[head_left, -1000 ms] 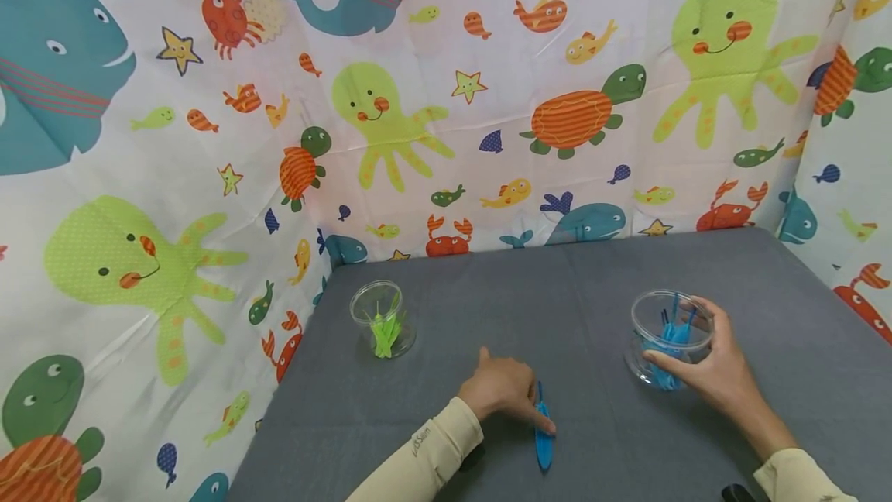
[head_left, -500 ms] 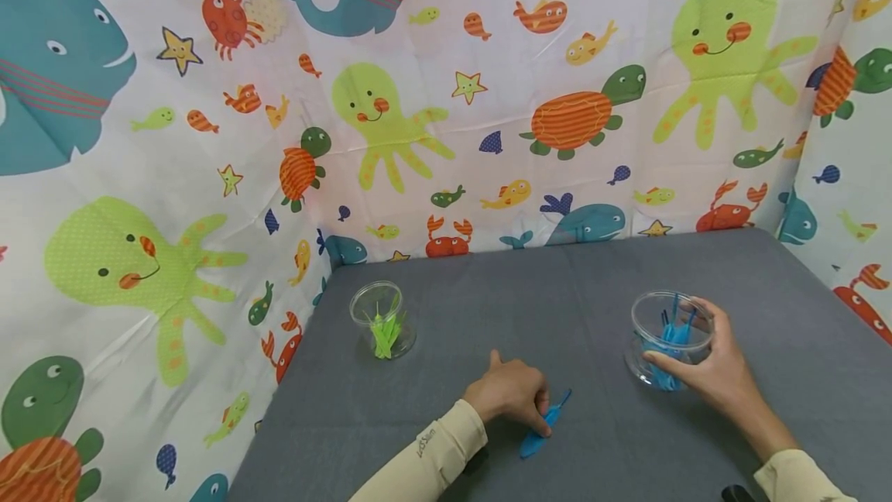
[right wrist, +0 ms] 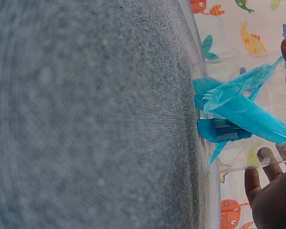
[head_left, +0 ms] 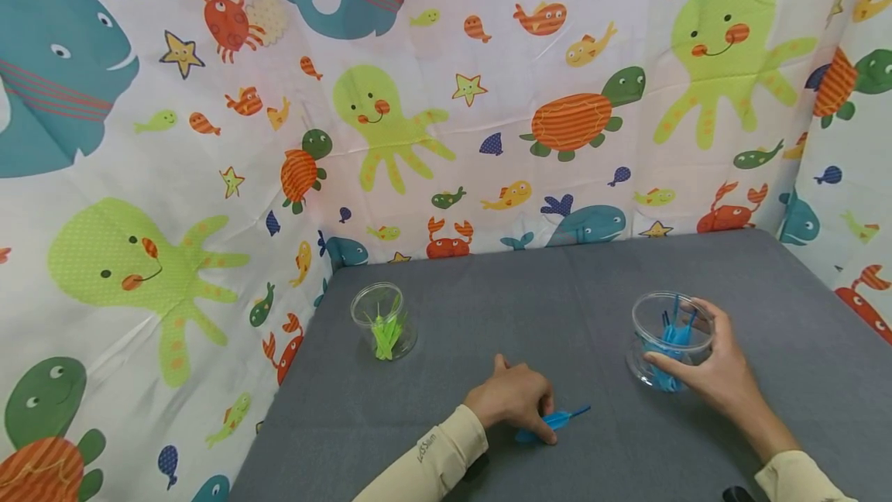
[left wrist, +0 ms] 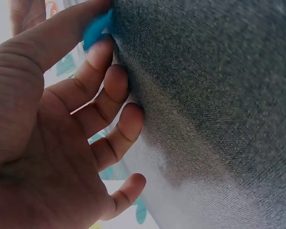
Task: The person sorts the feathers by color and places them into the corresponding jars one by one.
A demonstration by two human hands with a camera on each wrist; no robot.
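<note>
My left hand is low over the table, its thumb and index finger pinching a blue feather. The feather's thin quill points right, and part of its vane is covered by the fingers. In the left wrist view, a bit of that blue feather shows between thumb and index finger, right at the cloth, with the other fingertips against the grey surface. My right hand grips a clear plastic jar from its right side. Several blue feathers stand inside this jar, quills towards the mouth.
A second clear jar with several green feathers stands at the back left. Grey cloth covers the table. A curtain printed with sea animals rises behind and along both sides.
The blue feather under my left hand has turned: its quill pointed away from me and now points right. The left hand has shifted slightly right. My right hand and the jar stay put.
</note>
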